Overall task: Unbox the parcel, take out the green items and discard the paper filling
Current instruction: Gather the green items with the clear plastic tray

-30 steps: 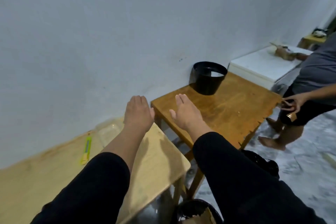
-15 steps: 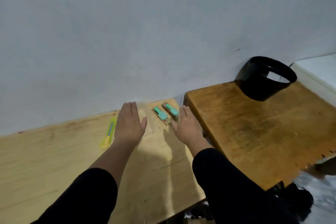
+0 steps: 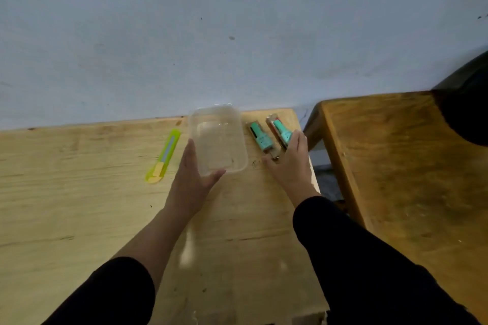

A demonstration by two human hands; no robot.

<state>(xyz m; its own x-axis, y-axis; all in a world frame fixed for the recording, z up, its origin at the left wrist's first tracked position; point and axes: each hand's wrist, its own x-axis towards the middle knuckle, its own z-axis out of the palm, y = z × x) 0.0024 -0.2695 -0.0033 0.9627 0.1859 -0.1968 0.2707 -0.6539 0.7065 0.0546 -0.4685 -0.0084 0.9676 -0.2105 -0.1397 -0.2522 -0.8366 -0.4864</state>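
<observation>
Two green items lie side by side on brown card backings near the far right corner of the light wooden table (image 3: 79, 206): one green item (image 3: 261, 135) to the left, the other green item (image 3: 282, 131) to the right. My right hand (image 3: 290, 163) lies flat with its fingertips on the right-hand item. My left hand (image 3: 194, 174) rests open against the near left corner of a clear plastic container (image 3: 218, 140), thumb under its front edge. No parcel or paper filling is in view.
A yellow-green utility knife (image 3: 164, 156) lies left of the container. A darker wooden table (image 3: 404, 179) stands to the right across a narrow gap, with a black bin (image 3: 467, 103) at its far edge. A white wall runs behind both.
My view has swung left and down from the darker table to the light one. Both hands have come down by the container and the green items, the right one now touching an item.
</observation>
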